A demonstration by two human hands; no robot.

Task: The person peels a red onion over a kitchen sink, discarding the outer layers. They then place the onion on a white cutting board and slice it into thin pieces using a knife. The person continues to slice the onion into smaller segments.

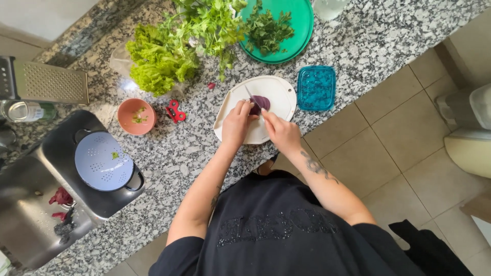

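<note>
A white cutting board (279,89) lies on the speckled granite counter (189,148). On it sits a purple onion half (261,102). My left hand (236,124) rests on the board and holds the onion with its fingertips. My right hand (280,132) grips a knife (252,96) whose blade points away from me across the onion.
Leafy greens (163,56) and a green plate (294,30) with herbs lie at the back. A blue lid (316,88) is right of the board, a pink bowl (136,116) and a red tool (175,111) left. A blue colander (102,161), a sink (30,220) and a grater (48,82) are far left.
</note>
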